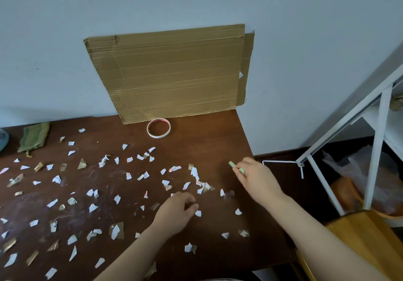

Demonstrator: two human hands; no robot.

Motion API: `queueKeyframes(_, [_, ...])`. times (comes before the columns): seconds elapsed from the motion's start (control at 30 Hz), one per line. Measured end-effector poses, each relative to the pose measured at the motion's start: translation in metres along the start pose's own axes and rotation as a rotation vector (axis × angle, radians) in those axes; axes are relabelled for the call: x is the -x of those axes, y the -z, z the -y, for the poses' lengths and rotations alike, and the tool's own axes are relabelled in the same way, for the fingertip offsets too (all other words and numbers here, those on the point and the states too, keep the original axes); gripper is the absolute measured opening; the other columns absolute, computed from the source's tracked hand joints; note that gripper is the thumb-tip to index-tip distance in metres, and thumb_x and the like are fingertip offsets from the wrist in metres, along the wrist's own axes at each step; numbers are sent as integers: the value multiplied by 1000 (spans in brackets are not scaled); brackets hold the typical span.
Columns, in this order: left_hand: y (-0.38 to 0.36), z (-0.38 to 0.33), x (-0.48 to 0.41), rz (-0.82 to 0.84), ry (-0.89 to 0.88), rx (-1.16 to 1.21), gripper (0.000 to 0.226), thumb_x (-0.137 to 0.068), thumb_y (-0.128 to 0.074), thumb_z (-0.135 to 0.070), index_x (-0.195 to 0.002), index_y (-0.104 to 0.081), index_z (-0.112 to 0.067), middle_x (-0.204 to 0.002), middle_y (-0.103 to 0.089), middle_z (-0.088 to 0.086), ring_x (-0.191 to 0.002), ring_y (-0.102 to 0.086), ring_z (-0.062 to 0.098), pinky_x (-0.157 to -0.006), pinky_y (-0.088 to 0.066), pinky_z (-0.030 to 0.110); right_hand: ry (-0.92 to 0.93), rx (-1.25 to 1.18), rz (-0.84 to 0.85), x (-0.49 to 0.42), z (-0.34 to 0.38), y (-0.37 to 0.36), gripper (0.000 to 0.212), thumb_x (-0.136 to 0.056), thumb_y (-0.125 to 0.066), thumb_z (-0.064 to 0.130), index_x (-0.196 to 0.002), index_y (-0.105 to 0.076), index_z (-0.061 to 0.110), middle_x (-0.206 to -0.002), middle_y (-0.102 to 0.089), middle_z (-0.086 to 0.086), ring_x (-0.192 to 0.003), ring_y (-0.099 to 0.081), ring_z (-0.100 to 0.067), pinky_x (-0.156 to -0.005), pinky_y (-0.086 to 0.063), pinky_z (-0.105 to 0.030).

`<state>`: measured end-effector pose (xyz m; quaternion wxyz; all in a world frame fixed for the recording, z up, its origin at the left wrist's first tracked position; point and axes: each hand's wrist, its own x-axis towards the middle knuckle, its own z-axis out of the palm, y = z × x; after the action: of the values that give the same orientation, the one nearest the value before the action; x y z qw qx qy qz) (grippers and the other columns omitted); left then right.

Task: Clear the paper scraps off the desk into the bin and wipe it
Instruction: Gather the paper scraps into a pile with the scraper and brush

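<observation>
Several small white and gold paper scraps [93,207] lie scattered across the dark brown desk [209,147]. My left hand [176,212] hovers low over the desk's middle with fingers curled; a white scrap [198,213] lies right at its fingertips. Whether it holds anything is hidden. My right hand [257,178] is near the desk's right edge and pinches a pale green scrap [234,167]. A folded green cloth [33,137] lies at the far left of the desk. A bin lined with a plastic bag [366,185] stands on the floor to the right.
A sheet of cardboard [172,73] leans against the wall at the back of the desk. A tape ring [158,128] lies in front of it. A white metal rack [375,128] stands on the right, a wooden chair [357,237] below it.
</observation>
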<state>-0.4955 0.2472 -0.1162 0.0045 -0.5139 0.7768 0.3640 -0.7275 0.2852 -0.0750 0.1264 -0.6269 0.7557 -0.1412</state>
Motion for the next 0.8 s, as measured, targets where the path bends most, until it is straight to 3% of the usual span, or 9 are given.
queueKeyframes(0.13, [-2, 4, 7, 29, -31, -39, 17, -91, -51, -40, -102, -59, -28, -106, -60, -10, -102, -46, -4, -82, -41, 19, -38, 12, 7, 15, -2, -8, 32, -98, -42, 31, -113, -64, 14, -102, -56, -1, -82, -60, -23, -67, -36, -23])
queueKeyframes(0.23, [3, 7, 11, 29, -43, -58, 19, -91, -52, -40, -103, -60, -29, -104, -59, -12, -95, -54, 3, -78, -41, 18, 17, -4, 30, 29, 25, -25, 33, -99, -40, 31, -120, -61, 16, -110, -57, -1, -89, -61, -23, -72, -38, -23])
queueKeyframes(0.43, [9, 19, 24, -7, -59, -13, 22, -90, -54, -40, -107, -60, -28, -104, -57, -12, -93, -53, 2, -80, -39, 16, 79, -33, 97, 47, 66, -34, 32, -99, -40, 32, -116, -63, 17, -107, -56, -1, -88, -59, -22, -76, -40, -25])
queueKeyframes(0.6, [6, 27, 40, 27, -73, 4, 20, -91, -53, -39, -106, -59, -27, -102, -55, -11, -95, -55, 4, -83, -43, 20, -107, -119, -78, 52, 40, -5, 24, -95, -51, 27, -95, -69, 10, -89, -57, -3, -75, -57, -24, -64, -39, -31])
queueKeyframes(0.73, [7, 33, 49, 15, -79, 16, 20, -91, -52, -39, -106, -59, -27, -101, -54, -11, -96, -55, 5, -82, -43, 20, -259, -54, -83, 59, 20, -6, 26, -96, -49, 25, -97, -68, 6, -90, -57, -6, -77, -57, -25, -62, -33, -25])
queueKeyframes(0.8, [7, 36, 55, 12, -80, 21, 21, -91, -52, -39, -107, -59, -28, -103, -55, -11, -97, -54, 5, -83, -43, 20, -251, -15, -73, 60, 27, -18, 28, -97, -48, 27, -102, -67, 8, -93, -57, -4, -80, -58, -25, -63, -32, -23])
